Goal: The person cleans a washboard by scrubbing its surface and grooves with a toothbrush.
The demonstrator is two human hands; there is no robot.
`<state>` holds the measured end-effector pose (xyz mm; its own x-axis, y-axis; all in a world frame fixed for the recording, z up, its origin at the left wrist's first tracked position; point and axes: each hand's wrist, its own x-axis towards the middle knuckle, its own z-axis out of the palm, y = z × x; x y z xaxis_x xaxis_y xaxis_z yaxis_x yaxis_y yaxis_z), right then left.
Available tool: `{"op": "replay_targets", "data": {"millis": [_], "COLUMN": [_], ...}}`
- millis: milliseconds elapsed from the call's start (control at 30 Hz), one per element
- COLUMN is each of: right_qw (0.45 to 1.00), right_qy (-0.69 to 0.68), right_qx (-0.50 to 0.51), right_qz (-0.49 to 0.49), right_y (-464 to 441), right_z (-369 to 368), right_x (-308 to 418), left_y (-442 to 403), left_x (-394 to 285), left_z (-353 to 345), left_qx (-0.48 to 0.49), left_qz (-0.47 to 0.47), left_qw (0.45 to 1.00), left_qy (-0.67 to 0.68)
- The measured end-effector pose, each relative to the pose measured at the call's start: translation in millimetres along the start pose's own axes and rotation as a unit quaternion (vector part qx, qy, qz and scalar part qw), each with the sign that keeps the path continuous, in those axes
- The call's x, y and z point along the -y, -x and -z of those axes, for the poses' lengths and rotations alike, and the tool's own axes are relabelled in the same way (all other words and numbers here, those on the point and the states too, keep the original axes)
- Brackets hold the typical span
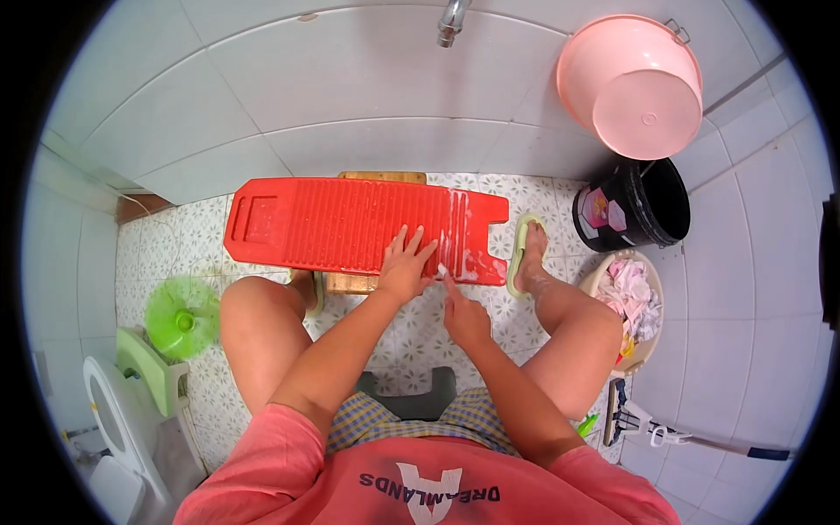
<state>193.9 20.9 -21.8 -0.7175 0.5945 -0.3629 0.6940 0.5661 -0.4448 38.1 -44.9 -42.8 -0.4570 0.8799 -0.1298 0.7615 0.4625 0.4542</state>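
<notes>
Red washboard [315, 223] lies crosswise on my feed, left hand [406, 265] splayed on it, right hand [467, 317] curled near its edge, can't tell if gripping.

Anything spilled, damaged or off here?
Two minor things. White suds sit at one end of the red washboard; uneven, but probably just soap. A brownish mark interrupts the pale wall, left of the tap in view; possibly a chip, too small to tell.
</notes>
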Motion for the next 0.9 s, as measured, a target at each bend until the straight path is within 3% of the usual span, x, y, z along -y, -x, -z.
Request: {"op": "replay_targets", "data": {"millis": [300, 600, 667, 900], "right_qw": [1.000, 0.998, 0.999, 0.999], "right_qy": [-0.006, 0.029, 0.031, 0.046], "right_qx": [-0.023, 0.052, -0.008, 0.011], "right_qz": [0.020, -0.032, 0.017, 0.010], "right_y": [-38, 6, 7, -27], "right_z": [3, -5, -13, 1], "right_x": [-2, -2, -7, 1], "left_y": [1, -1, -1, -2], "left_x": [1, -2, -2, -3], "left_z": [-1, -4, -4, -4], "left_qx": [0.006, -0.005, -0.009, -0.010], "left_qz": [0.001, 0.007, 0.006, 0.010], "left_qw": [1.000, 1.000, 1.000, 1.000], "left_qy": [0.000, -0.006, -0.009, -0.005]}}
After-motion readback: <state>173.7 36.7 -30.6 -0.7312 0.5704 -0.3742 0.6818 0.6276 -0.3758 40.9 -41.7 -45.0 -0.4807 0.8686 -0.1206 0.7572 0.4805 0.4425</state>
